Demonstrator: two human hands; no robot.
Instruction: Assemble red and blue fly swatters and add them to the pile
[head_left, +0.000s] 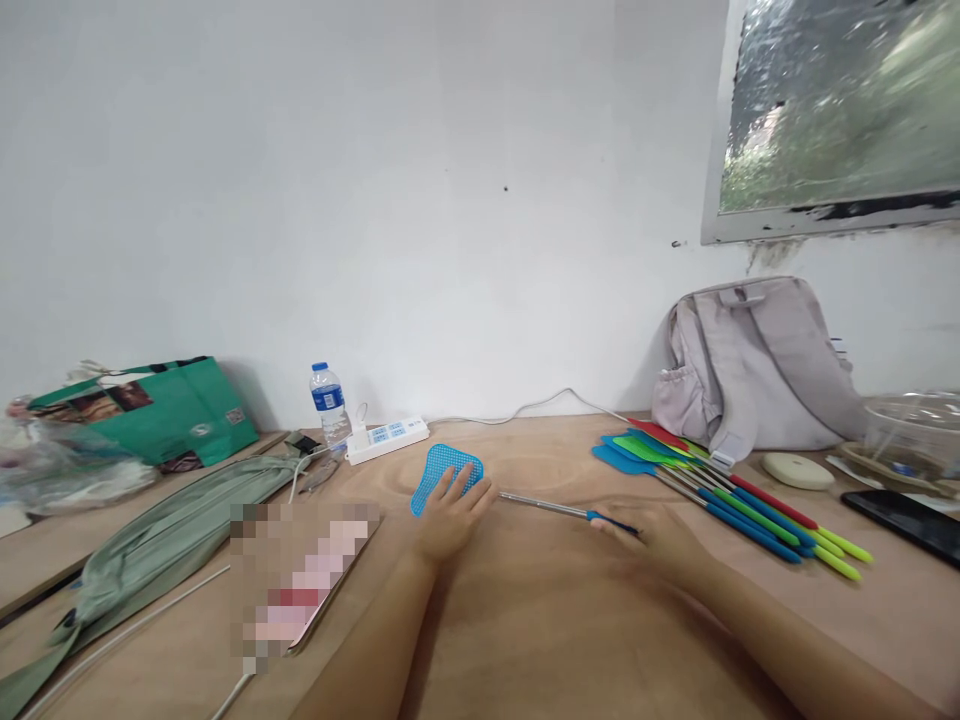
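Observation:
A blue fly swatter (448, 471) with a mesh head and a thin metal telescopic shaft lies across the space between my hands. My left hand (451, 520) holds its head, fingers over the mesh, and the thumb is hidden. At the other end, my right hand (660, 550) is closed around the blue handle (613, 521), somewhat blurred. The shaft (544, 504) shows extended between them. To the right lies a pile of fly swatters, with blue heads (619, 458), a red head (660, 434) and green and yellow handles (832, 555).
A power strip (387, 440) and water bottle (328, 405) stand near the wall. At left are a green bag (165, 410), a grey-green strap bag (172, 520) and a pixelated pinkish object (315, 580). A backpack (765, 370), black phone (904, 522) and clear bowl (915, 430) are at right.

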